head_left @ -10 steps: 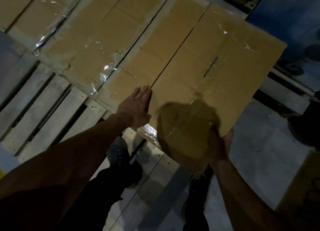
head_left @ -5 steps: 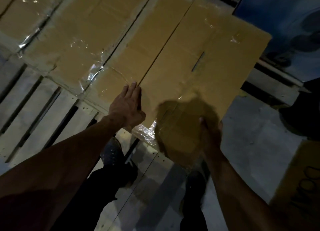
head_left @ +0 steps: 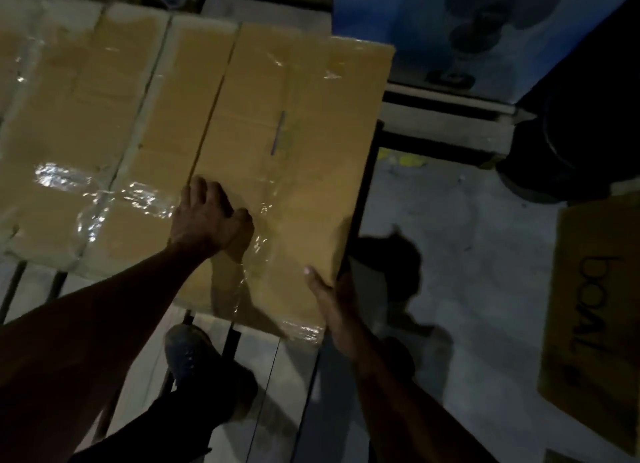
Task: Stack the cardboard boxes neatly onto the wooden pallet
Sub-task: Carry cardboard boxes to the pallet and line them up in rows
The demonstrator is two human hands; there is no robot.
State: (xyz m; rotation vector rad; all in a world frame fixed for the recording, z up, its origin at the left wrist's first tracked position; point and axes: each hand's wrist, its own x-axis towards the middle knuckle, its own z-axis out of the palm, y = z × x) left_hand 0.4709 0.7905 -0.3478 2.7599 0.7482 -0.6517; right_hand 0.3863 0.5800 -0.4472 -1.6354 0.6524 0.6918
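**Box being seated at the pallet's right end, risk of overhang**

Left hand [head_left: 211, 220] presses down on top of the cardboard box [head_left: 298, 157], fingers bent, knuckles up, holding nothing. Right hand [head_left: 332, 299] clamps the box's near right corner, thumb on top, fingers hidden under the edge. The box sits hard against the row of taped boxes [head_left: 104, 133] on the wooden pallet [head_left: 263, 365], seam between them tight. Person's shoe [head_left: 188, 350] stands on the slats just below the box. Another box [head_left: 595, 317] waits on the concrete floor [head_left: 460, 247] to the right.

Risks, as a judgement:
- Right edge looks close to the pallet rim; a push too far right leaves it overhanging.
- Right fingers could get pinched when the corner drops.
- Glossy tape, so the pressing hand may slip.
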